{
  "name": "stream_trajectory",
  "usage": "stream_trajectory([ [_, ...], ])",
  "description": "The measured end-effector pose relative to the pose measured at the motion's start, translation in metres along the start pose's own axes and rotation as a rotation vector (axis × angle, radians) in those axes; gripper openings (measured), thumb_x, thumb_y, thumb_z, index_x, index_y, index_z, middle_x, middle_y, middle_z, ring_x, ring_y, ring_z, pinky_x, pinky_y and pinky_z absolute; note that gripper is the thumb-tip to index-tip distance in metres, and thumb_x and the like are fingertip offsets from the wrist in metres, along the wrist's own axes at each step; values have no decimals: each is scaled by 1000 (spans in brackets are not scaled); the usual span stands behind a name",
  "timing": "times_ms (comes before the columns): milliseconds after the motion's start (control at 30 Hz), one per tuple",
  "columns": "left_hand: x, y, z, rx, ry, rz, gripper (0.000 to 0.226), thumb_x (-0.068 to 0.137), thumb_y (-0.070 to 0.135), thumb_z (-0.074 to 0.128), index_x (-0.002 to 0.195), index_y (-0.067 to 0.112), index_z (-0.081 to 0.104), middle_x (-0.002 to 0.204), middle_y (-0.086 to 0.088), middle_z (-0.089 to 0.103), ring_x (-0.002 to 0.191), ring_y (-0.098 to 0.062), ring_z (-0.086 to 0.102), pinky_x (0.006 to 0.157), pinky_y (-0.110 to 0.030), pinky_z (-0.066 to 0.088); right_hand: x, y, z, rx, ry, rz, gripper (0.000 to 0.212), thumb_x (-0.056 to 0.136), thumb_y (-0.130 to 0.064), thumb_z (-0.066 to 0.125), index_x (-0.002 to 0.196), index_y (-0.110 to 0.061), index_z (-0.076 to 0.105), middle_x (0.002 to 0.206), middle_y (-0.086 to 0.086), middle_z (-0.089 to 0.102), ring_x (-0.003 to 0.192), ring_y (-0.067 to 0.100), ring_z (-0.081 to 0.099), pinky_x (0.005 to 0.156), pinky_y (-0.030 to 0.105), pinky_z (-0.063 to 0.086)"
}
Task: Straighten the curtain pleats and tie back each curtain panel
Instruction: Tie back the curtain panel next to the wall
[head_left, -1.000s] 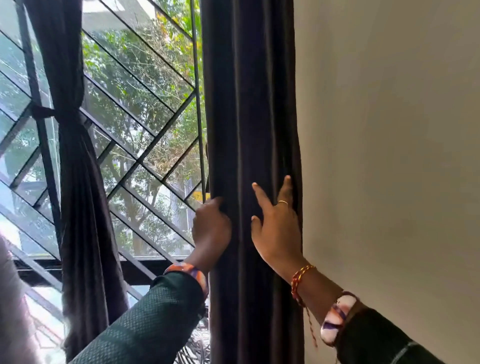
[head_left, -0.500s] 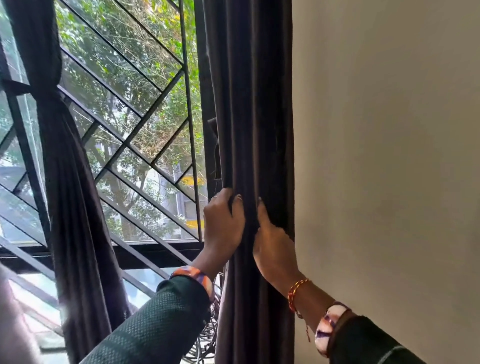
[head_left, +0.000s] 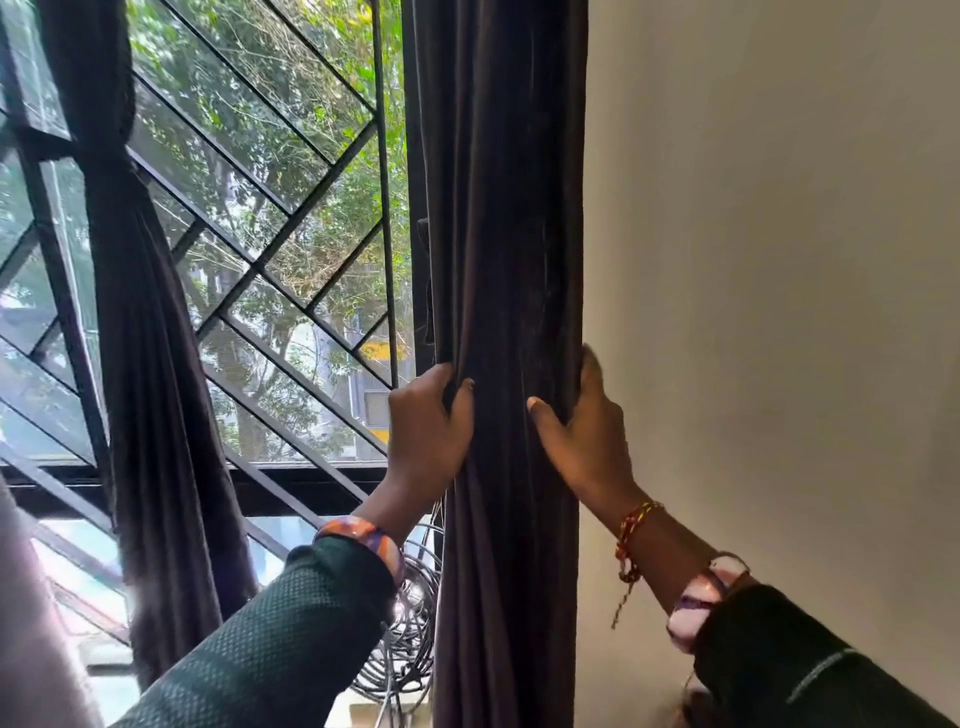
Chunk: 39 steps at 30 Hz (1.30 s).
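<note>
A dark right curtain panel (head_left: 498, 218) hangs gathered in vertical pleats beside the wall. My left hand (head_left: 428, 431) grips its left edge, fingers curled into the folds. My right hand (head_left: 584, 436) clasps its right edge, thumb in front and fingers behind the cloth. Between the hands the panel is squeezed into a narrow bundle. At the far left hangs the left curtain panel (head_left: 140, 332), cinched by a dark tieback (head_left: 106, 150) high up.
A window with a black diagonal metal grille (head_left: 280, 260) fills the space between the panels, trees outside. A plain beige wall (head_left: 769, 260) lies right of the curtain. A coil of black wire (head_left: 410, 623) sits at the sill behind the right panel.
My right hand has moved from the front of the panel to its right edge and closed round it. My left hand has shifted its grip on the left edge. The view has tilted slightly.
</note>
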<state>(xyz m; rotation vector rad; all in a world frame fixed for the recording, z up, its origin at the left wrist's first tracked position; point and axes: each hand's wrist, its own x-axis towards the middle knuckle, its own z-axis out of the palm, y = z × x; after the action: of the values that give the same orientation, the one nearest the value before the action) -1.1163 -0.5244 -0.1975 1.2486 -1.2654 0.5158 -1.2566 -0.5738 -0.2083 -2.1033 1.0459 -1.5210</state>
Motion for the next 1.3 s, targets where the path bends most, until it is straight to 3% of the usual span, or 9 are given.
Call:
stream_trajectory([
  [100,-6,6,1,-88,-2,11,14,83,12,57,89,2,64,70,-13,67,59,-23,63,58,-35,53,-12,-4,0,-142,-70,-167,66,93,-15,50,150,-18,17,104,12,69,90,28,68,81,39,57],
  [167,-10,15,1,-173,-28,-17,36,85,8,60,120,6,56,74,-5,69,58,-6,62,57,-20,53,-27,-10,6,-200,-120,-234,69,95,-14,46,150,-23,4,97,12,69,81,27,67,75,38,57],
  [300,-11,33,0,-317,-48,-133,65,90,16,56,145,9,22,41,13,44,33,-1,42,39,-6,27,-49,-18,17,-212,-131,-312,76,95,-14,48,143,-27,-9,104,13,68,80,27,66,72,31,53],
  [467,19,38,-11,-95,-109,-33,21,85,23,64,101,10,61,62,3,63,45,2,55,46,-3,35,-54,-14,8,-144,-291,-318,60,93,-30,36,149,-30,15,74,4,62,58,11,48,55,28,43],
  [533,27,39,-14,74,-172,43,17,88,21,56,93,5,60,72,-14,67,58,-22,62,54,-21,43,-36,-18,-1,-4,-243,-222,54,88,-42,34,141,-31,38,65,-11,52,55,4,45,60,30,44],
  [667,24,62,-11,446,-305,146,25,95,27,39,100,6,51,92,-22,65,88,-42,61,63,-35,37,24,-66,-32,468,-156,71,34,81,-60,50,106,-38,59,104,-9,65,101,15,62,90,49,52],
  [800,25,86,-1,538,-368,294,36,97,37,33,109,8,52,99,-17,64,93,-38,61,63,-33,32,72,-108,-52,222,-135,9,40,79,-34,68,112,-14,58,108,5,64,100,24,62,88,40,52],
  [1033,68,78,-22,157,21,-43,36,89,45,51,82,13,65,83,-12,69,83,-31,64,62,-26,35,80,-94,-73,112,-86,62,35,88,0,46,120,-9,57,110,11,62,99,26,60,82,33,50],
  [1300,139,78,-16,-484,-219,-422,37,75,50,57,68,14,60,83,-15,63,76,-27,58,75,-45,52,69,-109,-85,204,-202,24,34,89,-1,50,122,-10,56,110,9,62,103,25,60,93,40,51],
])
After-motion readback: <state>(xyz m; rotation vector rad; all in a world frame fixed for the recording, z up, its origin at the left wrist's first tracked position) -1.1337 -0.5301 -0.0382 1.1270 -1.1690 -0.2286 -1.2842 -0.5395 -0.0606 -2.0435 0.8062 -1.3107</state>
